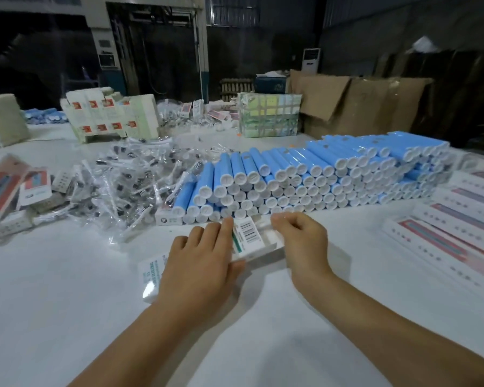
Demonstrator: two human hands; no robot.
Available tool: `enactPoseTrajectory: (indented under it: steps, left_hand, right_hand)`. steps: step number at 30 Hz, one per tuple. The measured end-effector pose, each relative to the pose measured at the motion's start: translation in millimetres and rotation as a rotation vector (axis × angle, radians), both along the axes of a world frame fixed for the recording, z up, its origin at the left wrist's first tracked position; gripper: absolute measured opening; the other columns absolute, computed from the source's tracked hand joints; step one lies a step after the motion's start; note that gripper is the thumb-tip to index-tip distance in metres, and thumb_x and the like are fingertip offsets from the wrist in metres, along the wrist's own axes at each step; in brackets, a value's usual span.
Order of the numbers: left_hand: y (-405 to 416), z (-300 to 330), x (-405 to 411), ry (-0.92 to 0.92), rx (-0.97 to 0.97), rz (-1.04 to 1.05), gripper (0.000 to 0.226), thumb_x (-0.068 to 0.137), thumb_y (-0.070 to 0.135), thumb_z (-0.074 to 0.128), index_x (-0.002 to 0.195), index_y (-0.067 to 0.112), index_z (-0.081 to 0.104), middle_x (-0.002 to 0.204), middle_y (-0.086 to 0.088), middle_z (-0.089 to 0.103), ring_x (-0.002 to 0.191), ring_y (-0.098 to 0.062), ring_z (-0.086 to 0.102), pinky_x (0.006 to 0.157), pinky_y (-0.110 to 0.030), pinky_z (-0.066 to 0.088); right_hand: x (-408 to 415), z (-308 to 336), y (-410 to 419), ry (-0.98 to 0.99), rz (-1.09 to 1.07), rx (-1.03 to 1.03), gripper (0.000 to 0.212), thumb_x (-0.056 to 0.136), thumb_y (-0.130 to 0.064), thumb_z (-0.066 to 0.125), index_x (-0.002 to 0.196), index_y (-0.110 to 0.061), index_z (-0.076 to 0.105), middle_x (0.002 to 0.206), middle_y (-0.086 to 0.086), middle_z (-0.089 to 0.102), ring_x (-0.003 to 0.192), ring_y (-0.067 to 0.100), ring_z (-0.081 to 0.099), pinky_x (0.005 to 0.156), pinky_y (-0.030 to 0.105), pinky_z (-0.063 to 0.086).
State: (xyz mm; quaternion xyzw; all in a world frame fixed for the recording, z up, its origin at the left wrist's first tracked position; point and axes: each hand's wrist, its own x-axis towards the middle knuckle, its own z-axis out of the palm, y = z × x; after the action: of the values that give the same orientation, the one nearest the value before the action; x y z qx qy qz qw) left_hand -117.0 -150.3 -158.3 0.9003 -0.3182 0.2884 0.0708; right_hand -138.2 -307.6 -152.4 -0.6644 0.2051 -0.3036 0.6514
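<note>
- The box (264,243), white with a barcode label and green print, lies slanted on the white table (67,303) in the lower middle of the frame, just in front of the blue tubes.
- The left hand (204,263) lies over the box's middle. Its fingers (225,227) are spread lightly across the top, and the thumb presses against the near edge, so the box is held between them.
- The right hand (302,238) is at the box's upper right end, with curled fingers whose tips pinch that end.
- The blue tubes (319,174), capped in white, are stacked in a long bank across the middle and right.
- A heap of brush heads (129,185) in clear wrappers sits at centre left.
- Flat packs (458,233) lie in rows along the right edge.
- Folded cartons (109,118) stand at upper left.
</note>
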Motion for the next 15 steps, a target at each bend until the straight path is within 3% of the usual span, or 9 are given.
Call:
enactPoseTrajectory:
  steps: [2,4,6,8,10,13,15]
  left_hand:
    - [-0.9,0.2,-1.8,-0.004,-0.008,-0.01,0.064,0.073,0.041,0.061,0.123,0.001,0.06,0.102,-0.009,0.066,0.082,-0.031,0.063,0.062,-0.042,0.05]
    - [1.4,0.3,-0.6,-0.004,-0.008,-0.006,0.065,0.073,0.042,0.058,0.123,0.001,0.06,0.102,-0.01,0.067,0.083,-0.031,0.063,0.063,-0.043,0.05]
    - [5.4,0.9,2.0,-0.01,-0.019,0.009,0.065,0.075,0.043,0.058,0.125,0.001,0.059,0.104,-0.01,0.067,0.085,-0.032,0.064,0.064,-0.042,0.051]
    - [8.1,2.7,3.7,0.001,-0.032,0.019,0.066,0.075,0.043,0.058,0.126,0.002,0.058,0.105,-0.01,0.067,0.085,-0.032,0.064,0.064,-0.041,0.051]
    - [9.1,3.0,4.0,0.016,-0.038,0.027,0.066,0.076,0.043,0.058,0.127,0.002,0.058,0.106,-0.01,0.066,0.086,-0.032,0.063,0.064,-0.041,0.05]
    - [11.3,1.6,6.9,0.035,-0.048,0.049,0.063,0.083,0.041,0.061,0.132,0.002,0.053,0.111,-0.011,0.064,0.092,-0.034,0.061,0.069,-0.042,0.048]
    - [12.0,2.6,8.0,0.077,-0.062,0.082,0.067,0.087,0.043,0.061,0.139,0.005,0.045,0.12,-0.011,0.06,0.102,-0.034,0.056,0.076,-0.043,0.045]
  right_hand:
    - [-0.9,-3.7,10.1,0.046,0.145,-0.092,0.014,0.09,-0.03,0.062,0.101,-0.025,0.069,0.106,-0.001,0.068,0.092,0.013,0.066,0.088,0.036,0.052]
    - [-2.2,-2.9,13.6,0.045,0.244,-0.112,0.019,0.096,-0.039,0.049,0.109,-0.033,0.062,0.099,-0.008,0.072,0.09,0.003,0.067,0.089,0.034,0.051]
    - [-5.2,0.8,8.4,-0.015,0.193,-0.062,0.028,0.099,-0.038,0.043,0.114,-0.026,0.063,0.085,-0.022,0.072,0.09,-0.013,0.06,0.091,0.028,0.043]
    - [-9.0,3.3,-0.6,-0.045,0.06,0.014,0.026,0.096,-0.03,0.048,0.093,-0.025,0.073,0.082,-0.026,0.069,0.096,-0.004,0.059,0.093,0.032,0.042]
    - [-14.5,3.8,-6.0,-0.062,-0.018,0.073,0.031,0.091,-0.022,0.052,0.07,-0.031,0.074,0.077,-0.018,0.066,0.084,0.01,0.059,0.083,0.036,0.045]
    - [-22.7,1.7,-3.8,-0.146,0.044,0.044,0.036,0.092,-0.014,0.052,0.067,-0.032,0.07,0.061,-0.011,0.06,0.059,0.007,0.052,0.059,0.031,0.043]
    - [-24.1,-2.8,1.2,-0.145,0.107,-0.057,0.031,0.092,-0.015,0.054,0.07,-0.031,0.068,0.06,-0.008,0.06,0.055,0.008,0.053,0.056,0.031,0.044]
